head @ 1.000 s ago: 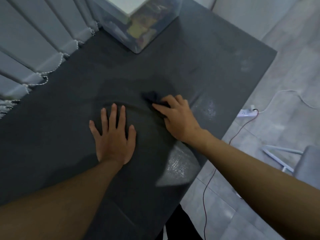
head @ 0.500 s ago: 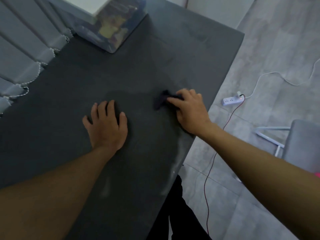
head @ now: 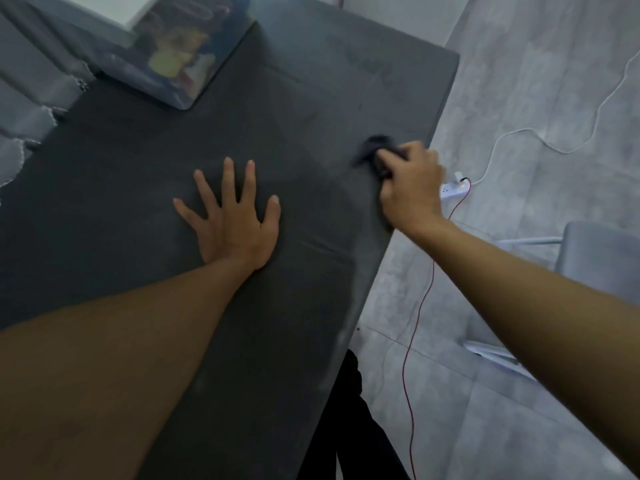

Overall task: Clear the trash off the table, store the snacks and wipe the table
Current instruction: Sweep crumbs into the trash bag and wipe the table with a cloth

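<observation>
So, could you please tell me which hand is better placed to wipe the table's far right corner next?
Probably the right hand: it grips the dark cloth at the right edge of the table, nearest that corner. The left hand lies flat mid-table, fingers spread, holding nothing.

Your left hand [head: 235, 226] lay flat near the middle of the table [head: 138, 168]. Your right hand [head: 410, 188] held the cloth [head: 372, 150] on the table at its right edge. The container [head: 180, 53] stood by the far left corner. Beyond the right edge, a power strip [head: 453, 188] and a chair [head: 602, 258] sat on the floor.
</observation>
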Available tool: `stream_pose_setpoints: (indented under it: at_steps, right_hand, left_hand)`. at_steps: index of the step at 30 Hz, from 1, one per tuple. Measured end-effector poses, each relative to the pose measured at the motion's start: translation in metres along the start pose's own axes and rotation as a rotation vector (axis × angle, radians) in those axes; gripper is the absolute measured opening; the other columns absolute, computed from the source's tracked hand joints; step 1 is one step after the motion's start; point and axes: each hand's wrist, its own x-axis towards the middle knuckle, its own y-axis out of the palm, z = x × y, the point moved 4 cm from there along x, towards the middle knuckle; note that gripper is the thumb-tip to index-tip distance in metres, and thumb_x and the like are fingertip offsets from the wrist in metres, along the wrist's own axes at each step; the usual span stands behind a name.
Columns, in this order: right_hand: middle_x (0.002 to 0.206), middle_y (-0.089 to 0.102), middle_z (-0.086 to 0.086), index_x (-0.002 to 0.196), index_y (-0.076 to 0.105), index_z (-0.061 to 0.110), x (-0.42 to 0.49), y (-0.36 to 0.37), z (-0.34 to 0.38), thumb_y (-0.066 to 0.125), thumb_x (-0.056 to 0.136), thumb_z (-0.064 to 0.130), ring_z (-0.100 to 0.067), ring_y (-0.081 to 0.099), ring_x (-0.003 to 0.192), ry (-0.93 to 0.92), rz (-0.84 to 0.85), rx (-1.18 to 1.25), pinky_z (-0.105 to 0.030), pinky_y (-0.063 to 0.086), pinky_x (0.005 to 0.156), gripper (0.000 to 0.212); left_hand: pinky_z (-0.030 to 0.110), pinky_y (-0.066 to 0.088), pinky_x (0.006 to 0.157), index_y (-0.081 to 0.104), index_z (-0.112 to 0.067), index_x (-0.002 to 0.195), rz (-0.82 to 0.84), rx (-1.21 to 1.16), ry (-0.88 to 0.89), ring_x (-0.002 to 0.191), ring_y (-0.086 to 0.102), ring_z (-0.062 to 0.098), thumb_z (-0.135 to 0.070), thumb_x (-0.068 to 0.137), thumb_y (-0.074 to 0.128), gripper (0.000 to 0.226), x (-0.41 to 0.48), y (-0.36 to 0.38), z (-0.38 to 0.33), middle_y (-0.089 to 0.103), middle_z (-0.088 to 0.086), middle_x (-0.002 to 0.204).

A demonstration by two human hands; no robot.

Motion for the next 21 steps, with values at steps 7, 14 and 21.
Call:
stream_pose_setpoints:
  at_steps: [7, 14, 21]
  right_hand:
    - [0.113, 0.057, -0.009, 0.127, 0.066, 0.022, -0.024, 0.010, 0.035, 0.042, 0.084, 0.020, -0.033, 0.047, 0.097, -0.417, 0.191, 0.063, -0.041, 0.038, 0.079, 0.048]
    - [0.121, 0.052, -0.011, 0.123, 0.063, 0.022, 0.041, 0.012, 0.011, 0.047, 0.084, 0.010, -0.038, 0.045, 0.108, 0.147, 0.038, -0.020, -0.041, 0.035, 0.086, 0.044]
    - [0.112, 0.057, -0.013, 0.125, 0.066, 0.019, 0.028, 0.030, 0.060, 0.042, 0.085, 0.018, -0.035, 0.047, 0.093, -0.632, 0.190, 0.064, -0.041, 0.036, 0.075, 0.046]
  left_hand:
    - [0.073, -0.002, 0.114, -0.011, -0.039, 0.157, -0.005, 0.004, 0.000, 0.152, -0.015, 0.036, -0.069, 0.095, 0.006, 0.071, 0.001, 0.002, -0.001, -0.013, -0.005, 0.168]
    - [0.072, -0.003, 0.114, -0.013, -0.037, 0.157, -0.006, 0.001, 0.000, 0.152, -0.016, 0.036, -0.069, 0.095, 0.005, 0.072, 0.002, 0.002, -0.001, -0.014, -0.005, 0.167]
    - [0.071, 0.000, 0.115, -0.016, -0.038, 0.156, 0.003, 0.024, -0.009, 0.152, -0.016, 0.035, -0.069, 0.095, 0.003, 0.072, 0.003, 0.002, -0.001, -0.015, -0.006, 0.167]
